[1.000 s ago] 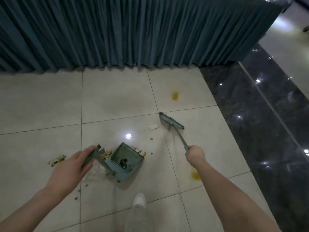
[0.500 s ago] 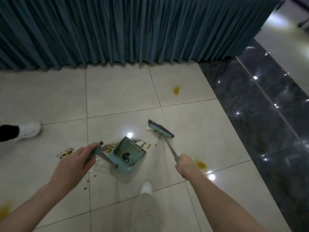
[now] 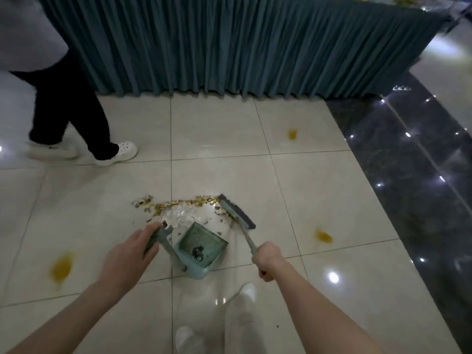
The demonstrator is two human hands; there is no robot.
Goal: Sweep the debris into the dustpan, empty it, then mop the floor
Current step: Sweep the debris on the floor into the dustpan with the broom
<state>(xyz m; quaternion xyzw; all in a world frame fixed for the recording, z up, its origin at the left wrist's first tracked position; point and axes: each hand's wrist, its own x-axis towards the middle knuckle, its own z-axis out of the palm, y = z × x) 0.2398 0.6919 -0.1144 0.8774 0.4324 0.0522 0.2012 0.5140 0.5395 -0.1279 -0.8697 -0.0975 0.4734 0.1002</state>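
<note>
Debris (image 3: 178, 203) lies on the floor (image 3: 319, 200) at the dustpan's (image 3: 204, 247) twelve o'clock; the left hand (image 3: 130, 254), curled round its handle (image 3: 166, 245), should pin it flat while the right hand (image 3: 268, 259), fisted round the brush (image 3: 237, 213), rakes strokes inward.

Middle of the floor (image 3: 301, 190) is pretty crowded: the dustpan (image 3: 204, 247) sits low centre, the broom (image 3: 237, 213) head just right of it, and a line of debris (image 3: 201, 201) with crumpled plastic (image 3: 178, 215) runs across just past its mouth. Beyond that it's open tile up to the curtain (image 3: 229, 47), which walls off the whole far edge. Someone's legs (image 3: 69, 111) block the far left. The right side is open out to the dark strip (image 3: 408, 175). Own feet (image 3: 246, 292) sit by the near edge.
</note>
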